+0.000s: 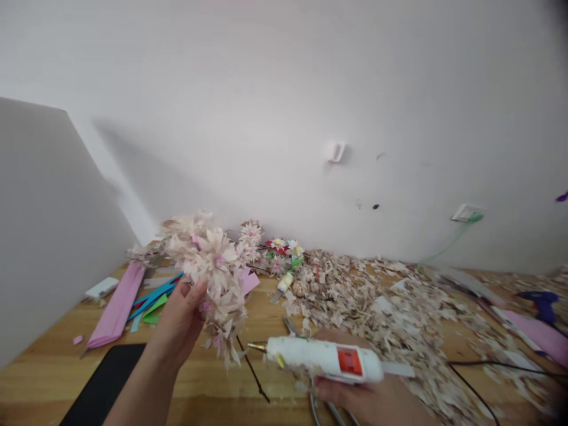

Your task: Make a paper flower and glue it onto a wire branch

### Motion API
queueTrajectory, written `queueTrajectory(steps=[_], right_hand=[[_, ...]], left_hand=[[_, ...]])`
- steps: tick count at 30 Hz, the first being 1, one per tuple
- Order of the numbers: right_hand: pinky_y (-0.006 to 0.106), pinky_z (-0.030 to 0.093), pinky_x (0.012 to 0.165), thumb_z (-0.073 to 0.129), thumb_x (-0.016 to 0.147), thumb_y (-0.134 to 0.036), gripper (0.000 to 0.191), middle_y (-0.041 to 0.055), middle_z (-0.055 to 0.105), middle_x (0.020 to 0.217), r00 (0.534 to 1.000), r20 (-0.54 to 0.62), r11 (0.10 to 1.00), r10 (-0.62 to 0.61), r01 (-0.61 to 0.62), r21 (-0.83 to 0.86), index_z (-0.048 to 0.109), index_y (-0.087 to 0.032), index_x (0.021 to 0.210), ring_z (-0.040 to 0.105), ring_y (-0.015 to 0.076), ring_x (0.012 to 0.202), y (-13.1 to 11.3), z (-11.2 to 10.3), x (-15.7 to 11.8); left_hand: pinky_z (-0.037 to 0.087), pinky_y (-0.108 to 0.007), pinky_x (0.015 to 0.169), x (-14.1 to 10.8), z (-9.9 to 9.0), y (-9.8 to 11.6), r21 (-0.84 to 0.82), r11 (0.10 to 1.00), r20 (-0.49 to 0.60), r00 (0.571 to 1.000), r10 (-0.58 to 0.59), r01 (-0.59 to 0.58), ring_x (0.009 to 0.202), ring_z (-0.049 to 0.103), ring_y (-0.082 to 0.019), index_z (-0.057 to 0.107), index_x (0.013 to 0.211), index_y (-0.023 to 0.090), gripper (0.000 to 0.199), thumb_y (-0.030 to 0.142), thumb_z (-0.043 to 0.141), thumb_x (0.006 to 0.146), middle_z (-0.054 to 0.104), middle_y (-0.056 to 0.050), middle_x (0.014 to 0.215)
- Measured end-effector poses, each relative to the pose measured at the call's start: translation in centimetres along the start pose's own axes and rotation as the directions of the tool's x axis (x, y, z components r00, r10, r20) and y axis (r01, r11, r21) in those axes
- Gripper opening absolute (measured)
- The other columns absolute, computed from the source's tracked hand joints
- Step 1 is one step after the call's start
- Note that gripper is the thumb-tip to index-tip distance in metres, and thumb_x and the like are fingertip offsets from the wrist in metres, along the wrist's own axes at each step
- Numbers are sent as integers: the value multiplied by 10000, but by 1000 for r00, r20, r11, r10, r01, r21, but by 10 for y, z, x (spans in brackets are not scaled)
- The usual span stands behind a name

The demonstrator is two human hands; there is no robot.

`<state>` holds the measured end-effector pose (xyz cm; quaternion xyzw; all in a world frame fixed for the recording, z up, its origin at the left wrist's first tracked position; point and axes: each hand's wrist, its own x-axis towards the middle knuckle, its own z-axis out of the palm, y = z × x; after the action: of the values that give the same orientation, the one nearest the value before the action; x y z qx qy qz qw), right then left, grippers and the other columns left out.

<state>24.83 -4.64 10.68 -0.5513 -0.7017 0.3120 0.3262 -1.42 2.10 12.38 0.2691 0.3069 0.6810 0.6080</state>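
My left hand (186, 316) is closed on a bunch of pale, papery flowers (217, 251) with pinkish centres; most of its grip is hidden behind petals. A thin dark twig (254, 374) slants down below the bunch. In my right hand (355, 397) lies a white hot glue gun (306, 352) with a red-orange panel, a glue stick (398, 369) jutting from its back end. Its brass nozzle points left, just short of the lower flowers. Beneath the right hand show the metal handles of a tool (313, 408), mostly covered.
Loose pale petals (377, 313) cover much of the wooden table's right half. Left are pink paper (116, 310), blue strips (155, 294), a green piece (155, 309) and a black flat object (106, 387). A purple glue gun (542, 303) and dark cable (497, 364) lie right. A wall (284, 118) stands behind.
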Motion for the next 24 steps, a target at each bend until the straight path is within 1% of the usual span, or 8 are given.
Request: queueTrajectory(steps=[3, 5, 7, 10, 14, 20, 22, 24], right_hand=[[450, 456, 822, 706, 602, -539, 468, 94, 659, 997, 999, -36, 998, 13, -11, 58, 670, -243, 963, 586, 303, 907, -4, -1, -1], [435, 463, 772, 696, 610, -550, 431, 87, 663, 959, 996, -62, 995, -62, 66, 69, 679, -262, 929, 586, 297, 872, -11, -3, -1], [392, 462, 699, 641, 677, -559, 349, 70, 670, 871, 986, -14, 984, -165, 165, 72, 688, -279, 879, 594, 270, 794, -21, -3, -1], [364, 435, 644, 579, 738, -563, 315, 53, 667, 795, 969, -24, 966, -246, 247, 78, 681, -297, 871, 592, 253, 733, -34, -3, -2], [355, 414, 618, 553, 758, -571, 314, 39, 660, 761, 964, -36, 964, -264, 265, 29, 673, -310, 886, 592, 241, 701, -37, -1, -4], [315, 416, 607, 556, 795, -473, 230, 21, 672, 787, 966, 11, 965, -257, 257, -48, 666, -294, 888, 606, 221, 727, -33, 0, -2], [297, 420, 614, 593, 783, -418, 173, 8, 677, 801, 969, 36, 967, -244, 246, -73, 661, -293, 882, 608, 211, 736, -33, -1, -1], [284, 427, 625, 622, 767, -369, 148, 0, 681, 831, 972, 49, 968, -231, 234, -86, 655, -297, 892, 611, 206, 751, -33, -1, 0]], left_hand=[[553, -251, 640, 0, 1, 1, -17, 998, -19, 998, -66, 66, 759, 692, -212, 643, 917, 169, 182, 140, 600, 743, 736, -36, 735], [558, -269, 649, 0, 2, 1, -34, 990, -55, 989, -140, 138, 748, 693, -208, 649, 916, 169, 193, 186, 473, 840, 736, -47, 726], [561, -287, 662, 1, 4, 0, -62, 978, -77, 976, -206, 201, 754, 693, -210, 651, 931, 180, 283, 229, 376, 889, 734, -50, 704], [563, -315, 681, 3, 7, -4, -108, 956, -89, 956, -281, 272, 775, 693, -221, 639, 1005, 203, 325, 277, 339, 904, 736, -47, 718], [566, -326, 666, 5, 10, -11, -136, 919, -93, 918, -384, 371, 748, 695, -231, 636, 1029, 204, 328, 321, 361, 895, 729, -48, 679], [558, -283, 570, 5, 9, -18, -114, 911, -62, 912, -405, 397, 512, 658, -171, 654, 973, 200, 272, 285, 412, 882, 717, -27, 626], [557, -301, 575, 5, 9, -19, -91, 906, -49, 907, -418, 413, 514, 660, -178, 655, 981, 197, 297, 309, 396, 886, 715, -35, 626], [559, -326, 617, 5, 9, -19, -72, 900, -21, 902, -432, 429, 588, 681, -199, 652, 996, 201, 321, 346, 387, 886, 719, -43, 654]])
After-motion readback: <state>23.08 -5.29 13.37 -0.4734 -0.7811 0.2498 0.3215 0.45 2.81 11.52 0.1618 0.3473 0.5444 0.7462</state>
